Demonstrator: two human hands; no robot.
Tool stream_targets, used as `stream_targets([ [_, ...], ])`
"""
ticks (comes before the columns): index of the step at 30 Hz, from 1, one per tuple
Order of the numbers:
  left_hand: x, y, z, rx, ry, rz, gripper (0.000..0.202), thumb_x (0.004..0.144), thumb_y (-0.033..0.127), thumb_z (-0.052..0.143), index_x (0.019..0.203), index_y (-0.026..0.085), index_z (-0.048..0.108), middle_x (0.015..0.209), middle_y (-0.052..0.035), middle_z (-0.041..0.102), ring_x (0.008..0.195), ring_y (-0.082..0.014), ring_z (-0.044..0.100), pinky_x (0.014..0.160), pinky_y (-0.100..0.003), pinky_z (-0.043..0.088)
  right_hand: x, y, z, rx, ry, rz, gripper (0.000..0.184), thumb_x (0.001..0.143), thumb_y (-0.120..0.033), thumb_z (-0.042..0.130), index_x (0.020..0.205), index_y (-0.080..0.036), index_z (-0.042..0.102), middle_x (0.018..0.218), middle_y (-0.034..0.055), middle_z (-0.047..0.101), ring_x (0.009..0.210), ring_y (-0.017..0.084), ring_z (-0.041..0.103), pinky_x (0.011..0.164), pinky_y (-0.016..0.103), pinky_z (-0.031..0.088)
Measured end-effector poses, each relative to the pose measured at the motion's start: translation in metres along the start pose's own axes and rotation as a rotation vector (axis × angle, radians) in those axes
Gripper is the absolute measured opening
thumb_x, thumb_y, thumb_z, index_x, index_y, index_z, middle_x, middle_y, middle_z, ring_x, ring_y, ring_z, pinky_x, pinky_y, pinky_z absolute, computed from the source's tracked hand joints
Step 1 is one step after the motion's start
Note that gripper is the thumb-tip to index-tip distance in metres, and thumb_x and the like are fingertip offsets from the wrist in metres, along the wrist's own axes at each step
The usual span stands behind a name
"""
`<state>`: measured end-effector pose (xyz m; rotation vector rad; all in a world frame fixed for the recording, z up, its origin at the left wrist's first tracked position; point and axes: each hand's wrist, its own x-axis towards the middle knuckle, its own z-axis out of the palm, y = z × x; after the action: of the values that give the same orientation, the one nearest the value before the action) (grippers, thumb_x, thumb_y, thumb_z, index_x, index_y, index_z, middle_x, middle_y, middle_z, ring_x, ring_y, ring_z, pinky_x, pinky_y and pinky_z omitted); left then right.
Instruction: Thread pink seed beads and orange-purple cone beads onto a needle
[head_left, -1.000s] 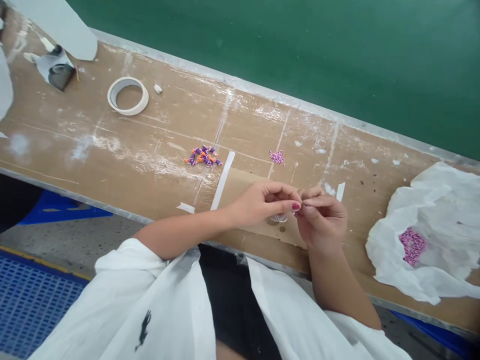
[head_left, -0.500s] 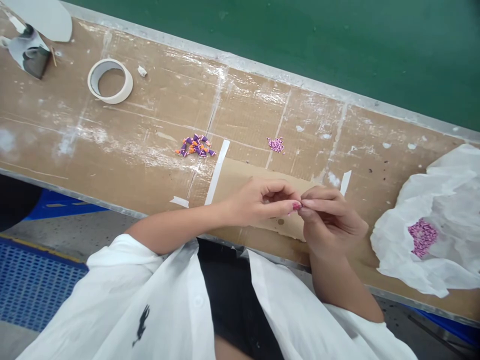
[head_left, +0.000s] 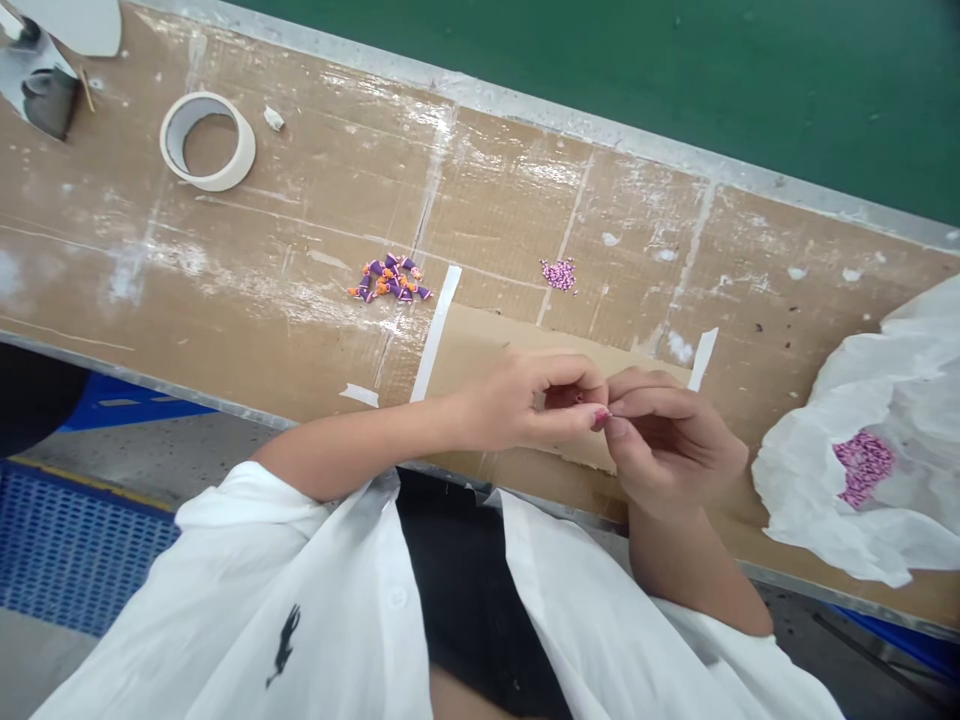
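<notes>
My left hand [head_left: 536,400] and my right hand [head_left: 671,430] meet fingertip to fingertip above a taped-down sheet of brown card [head_left: 487,345]. Thumb and forefinger of the left hand are pinched, with a tiny pinkish bit showing at the tips; what it is stays too small to tell. The right hand's thumb and fingers close on the same spot, and whatever they grip is hidden. Beyond the hands lies a small heap of tiny pink and purple pieces [head_left: 559,274]. To its left is a cluster of small purple cone-shaped figures with orange parts [head_left: 390,280].
White crumpled paper [head_left: 802,450] at the right holds a larger pile of pink-purple pieces [head_left: 862,467]. A roll of masking tape [head_left: 244,155] lies at the upper left, near a white scrap [head_left: 274,118]. A grey-and-white object [head_left: 49,95] sits in the far left corner.
The view has shifted slightly. Both hands remain pinched together at the fingertips, with the fingers moved only a little.
</notes>
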<state>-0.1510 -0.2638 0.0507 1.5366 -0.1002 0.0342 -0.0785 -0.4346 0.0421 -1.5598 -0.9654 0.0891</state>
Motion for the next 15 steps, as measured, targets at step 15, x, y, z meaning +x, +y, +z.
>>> stream_targets([
  [15, 0.004, 0.003, -0.016, -0.081, 0.219, -0.047, 0.024, 0.091, 0.04, 0.072, 0.085, 0.018, 0.068, 0.084, 0.0002, 0.063, 0.074, -0.0092, 0.058, 0.072, -0.025, 0.047, 0.015, -0.006, -0.026, -0.246, -0.248, -0.019, 0.021, 0.082, -0.005, 0.062, 0.078, -0.026, 0.058, 0.062, -0.0053, 0.052, 0.05, 0.01, 0.043, 0.049, 0.027, 0.035],
])
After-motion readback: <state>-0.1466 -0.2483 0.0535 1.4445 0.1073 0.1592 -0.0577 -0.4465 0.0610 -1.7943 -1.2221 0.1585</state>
